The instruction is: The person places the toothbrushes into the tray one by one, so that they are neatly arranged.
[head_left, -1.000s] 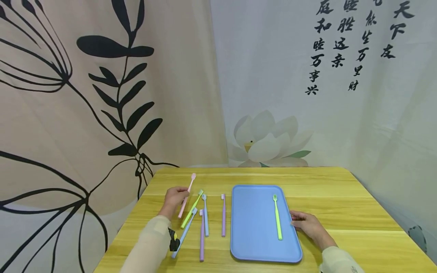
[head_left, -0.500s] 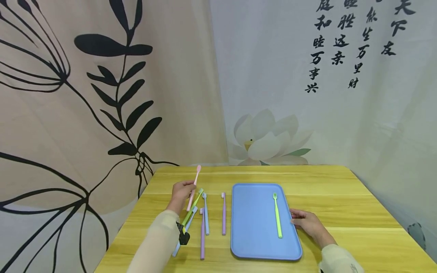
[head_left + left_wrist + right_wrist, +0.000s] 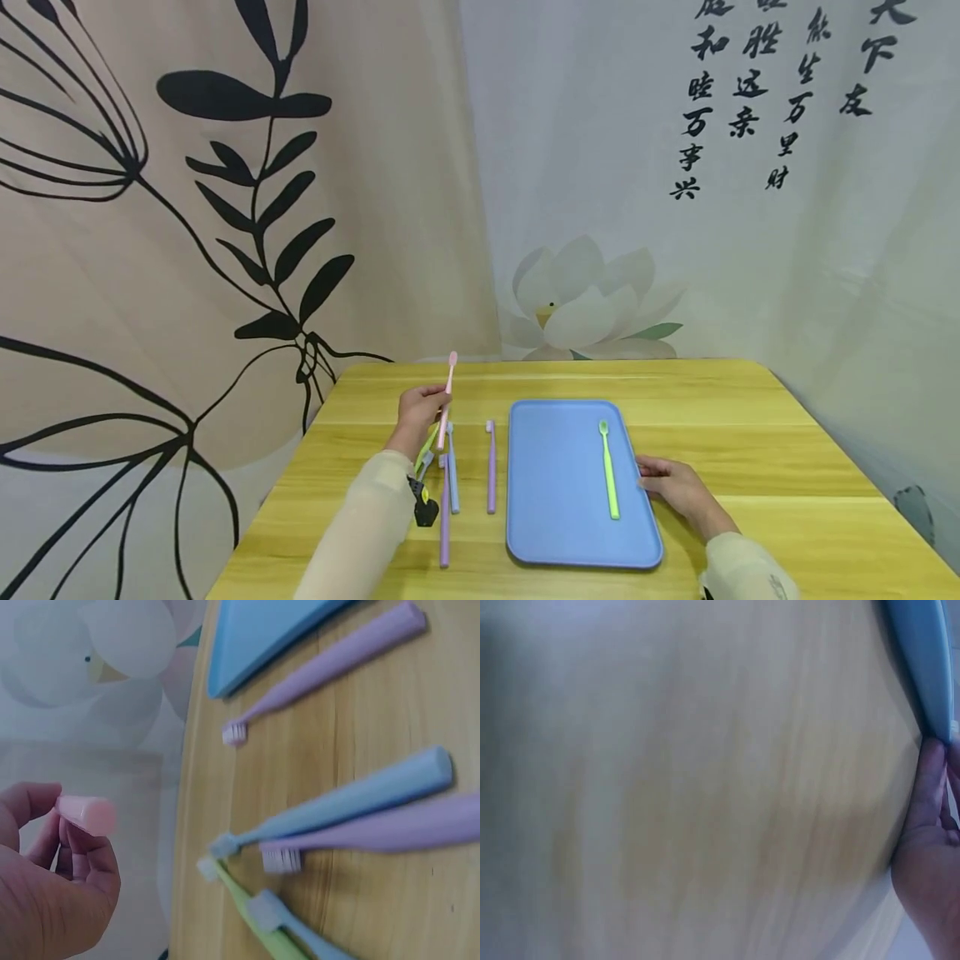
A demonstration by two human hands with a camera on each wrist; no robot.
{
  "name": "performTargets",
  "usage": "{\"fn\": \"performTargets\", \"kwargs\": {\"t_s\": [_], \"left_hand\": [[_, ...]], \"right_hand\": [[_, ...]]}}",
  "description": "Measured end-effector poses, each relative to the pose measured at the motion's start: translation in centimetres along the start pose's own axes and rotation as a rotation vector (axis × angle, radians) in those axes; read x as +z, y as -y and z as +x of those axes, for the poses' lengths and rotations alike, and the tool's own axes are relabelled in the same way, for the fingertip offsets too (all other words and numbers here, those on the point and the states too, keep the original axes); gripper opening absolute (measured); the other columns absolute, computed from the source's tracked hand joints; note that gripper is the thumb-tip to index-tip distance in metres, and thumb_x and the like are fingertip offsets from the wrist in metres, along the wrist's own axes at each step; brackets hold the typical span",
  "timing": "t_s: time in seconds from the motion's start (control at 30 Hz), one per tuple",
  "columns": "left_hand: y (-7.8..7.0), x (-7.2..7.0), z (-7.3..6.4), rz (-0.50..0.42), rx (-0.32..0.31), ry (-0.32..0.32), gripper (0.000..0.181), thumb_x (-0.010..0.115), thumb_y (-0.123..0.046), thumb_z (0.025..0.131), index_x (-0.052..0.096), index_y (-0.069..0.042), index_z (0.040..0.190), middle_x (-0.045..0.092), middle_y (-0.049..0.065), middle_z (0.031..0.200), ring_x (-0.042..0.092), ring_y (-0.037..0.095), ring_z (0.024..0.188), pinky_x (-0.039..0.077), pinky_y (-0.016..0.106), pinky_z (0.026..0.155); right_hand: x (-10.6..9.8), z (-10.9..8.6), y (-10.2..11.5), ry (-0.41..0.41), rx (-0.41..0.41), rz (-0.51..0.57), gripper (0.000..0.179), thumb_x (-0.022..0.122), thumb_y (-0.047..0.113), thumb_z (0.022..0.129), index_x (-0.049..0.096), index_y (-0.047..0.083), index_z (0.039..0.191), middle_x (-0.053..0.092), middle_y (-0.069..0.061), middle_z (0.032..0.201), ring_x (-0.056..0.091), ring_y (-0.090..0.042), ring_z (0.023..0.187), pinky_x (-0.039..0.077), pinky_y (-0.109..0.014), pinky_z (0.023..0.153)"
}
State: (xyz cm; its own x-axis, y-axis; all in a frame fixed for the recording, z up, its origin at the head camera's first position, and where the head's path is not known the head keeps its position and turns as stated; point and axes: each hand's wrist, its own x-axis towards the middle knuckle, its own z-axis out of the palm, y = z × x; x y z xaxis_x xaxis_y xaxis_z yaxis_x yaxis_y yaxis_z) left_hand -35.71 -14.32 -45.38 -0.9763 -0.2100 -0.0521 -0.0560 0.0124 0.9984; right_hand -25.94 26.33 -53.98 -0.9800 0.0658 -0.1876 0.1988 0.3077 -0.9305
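Observation:
My left hand pinches a pink toothbrush by its handle, bristle end up, raised above the table. In the left wrist view the butt of the pink toothbrush points at the camera. Below lie a blue toothbrush, a purple toothbrush, a green toothbrush and a second blue one, partly hidden by my left arm in the head view. Another purple toothbrush lies beside the blue tray. My right hand grips the tray's right rim between thumb and fingers.
A light green toothbrush lies lengthwise on the right part of the tray. The wooden table ends at a printed curtain behind it.
My left hand has lifted the pink toothbrush and carried it rightward over the other toothbrushes, tilting it more upright. My right hand and the tray have stayed in place.

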Motion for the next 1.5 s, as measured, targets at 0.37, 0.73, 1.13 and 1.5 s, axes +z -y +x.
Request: {"fn": "performTargets", "kwargs": {"t_s": [0.37, 0.73, 1.13, 1.5], "left_hand": [[-0.6, 2.4, -0.2, -0.068, -0.011, 0.009, 0.026, 0.066, 0.001, 0.090, 0.069, 0.007, 0.115, 0.068, 0.015, 0.098, 0.061, 0.017, 0.078, 0.051, 0.031, 0.072], [-0.1, 5.3, -1.0, -0.112, 0.000, 0.011, 0.025, 0.066, 0.004, 0.087, 0.070, 0.009, 0.111, 0.067, 0.011, 0.089, 0.059, 0.015, 0.073, 0.052, 0.030, 0.068], [0.1, 9.4, -2.6, -0.151, -0.021, -0.003, 0.024, 0.064, 0.008, 0.084, 0.070, 0.012, 0.107, 0.066, 0.010, 0.081, 0.055, 0.012, 0.066, 0.049, 0.024, 0.062], [1.3, 12.7, -4.1, -0.135, -0.042, 0.051, 0.020, 0.067, 0.003, 0.088, 0.071, 0.009, 0.106, 0.068, 0.012, 0.087, 0.060, 0.017, 0.073, 0.052, 0.027, 0.064]], "right_hand": [[-0.1, 0.0, 0.5, 0.023, -0.018, 0.020, 0.050, 0.064, -0.003, 0.092, 0.048, -0.013, 0.138, 0.059, -0.022, 0.121, 0.058, -0.025, 0.107, 0.056, -0.036, 0.085], [0.4, 0.0, 0.5, 0.006, -0.025, 0.021, 0.049, 0.065, -0.006, 0.089, 0.051, -0.013, 0.136, 0.061, -0.023, 0.120, 0.061, -0.023, 0.103, 0.056, -0.034, 0.082], [0.1, -0.1, 0.2, -0.007, -0.009, 0.012, 0.049, 0.066, -0.003, 0.090, 0.052, -0.012, 0.136, 0.062, -0.021, 0.121, 0.060, -0.025, 0.107, 0.056, -0.035, 0.084], [0.2, -0.1, 0.1, -0.011, -0.008, 0.027, 0.049, 0.064, -0.005, 0.091, 0.050, -0.013, 0.137, 0.060, -0.024, 0.123, 0.061, -0.025, 0.107, 0.056, -0.037, 0.085]]}}
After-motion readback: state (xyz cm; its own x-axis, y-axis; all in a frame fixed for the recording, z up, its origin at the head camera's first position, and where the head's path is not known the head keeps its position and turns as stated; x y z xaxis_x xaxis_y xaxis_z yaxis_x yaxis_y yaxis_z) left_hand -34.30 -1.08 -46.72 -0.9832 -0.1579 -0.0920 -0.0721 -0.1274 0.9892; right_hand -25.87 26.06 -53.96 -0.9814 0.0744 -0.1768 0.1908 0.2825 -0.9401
